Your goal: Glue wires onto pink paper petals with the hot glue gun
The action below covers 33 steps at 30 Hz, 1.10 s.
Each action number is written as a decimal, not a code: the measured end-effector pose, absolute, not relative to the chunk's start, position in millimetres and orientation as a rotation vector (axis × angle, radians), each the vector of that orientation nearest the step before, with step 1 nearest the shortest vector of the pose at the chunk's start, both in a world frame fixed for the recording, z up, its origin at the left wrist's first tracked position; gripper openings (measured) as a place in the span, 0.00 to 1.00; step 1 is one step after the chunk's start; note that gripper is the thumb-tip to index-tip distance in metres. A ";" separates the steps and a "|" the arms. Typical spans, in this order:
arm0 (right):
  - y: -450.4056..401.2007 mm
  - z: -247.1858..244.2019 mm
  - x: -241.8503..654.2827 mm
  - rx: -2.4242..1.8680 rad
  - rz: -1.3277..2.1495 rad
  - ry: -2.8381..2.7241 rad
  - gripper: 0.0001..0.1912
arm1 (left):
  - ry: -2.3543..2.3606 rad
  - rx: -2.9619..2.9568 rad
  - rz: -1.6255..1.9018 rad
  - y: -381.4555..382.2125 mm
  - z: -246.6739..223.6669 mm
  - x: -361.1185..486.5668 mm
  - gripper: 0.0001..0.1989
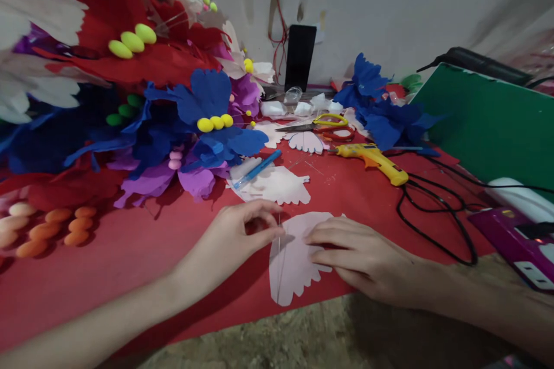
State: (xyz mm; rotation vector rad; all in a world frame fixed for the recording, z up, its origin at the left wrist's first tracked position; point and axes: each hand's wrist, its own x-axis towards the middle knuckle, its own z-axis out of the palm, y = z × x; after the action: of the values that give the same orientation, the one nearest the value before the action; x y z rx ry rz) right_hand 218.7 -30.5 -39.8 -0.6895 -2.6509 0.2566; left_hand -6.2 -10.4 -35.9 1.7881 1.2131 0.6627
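Note:
A pale pink paper petal with a scalloped edge lies on the red sheet near its front edge. My left hand pinches a thin, straight wire between thumb and fingers over the petal's left part. The wire runs down toward the petal's lower tip. Spread fingers of my right hand rest flat on the petal's right side. Just beyond, more pale cut petals lie stacked beside a blue pen.
Large paper flowers fill the left. Scissors lie behind the petals. At right are a yellow glue gun, its looping black cord, a green board and a purple power strip. A black phone stands at the wall.

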 end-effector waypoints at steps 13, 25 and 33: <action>-31.4 -47.5 221.9 -0.636 0.214 -2.640 0.16 | 0.987 2.571 0.481 -30.3 -45.3 -25.1 0.40; -33.0 -40.6 219.6 -0.530 0.315 -2.784 0.15 | 1.017 2.742 0.414 -32.9 -47.0 -19.1 0.46; -33.4 -42.8 216.7 -0.572 0.466 -2.893 0.17 | 1.017 2.710 0.388 -33.9 -49.0 -21.6 0.45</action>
State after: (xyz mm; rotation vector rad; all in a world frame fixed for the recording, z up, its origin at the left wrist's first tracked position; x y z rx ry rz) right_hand 216.7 -33.4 -42.8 -0.5716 -2.8928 0.4658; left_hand -21.6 -33.9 -49.0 2.7101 1.0172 0.3877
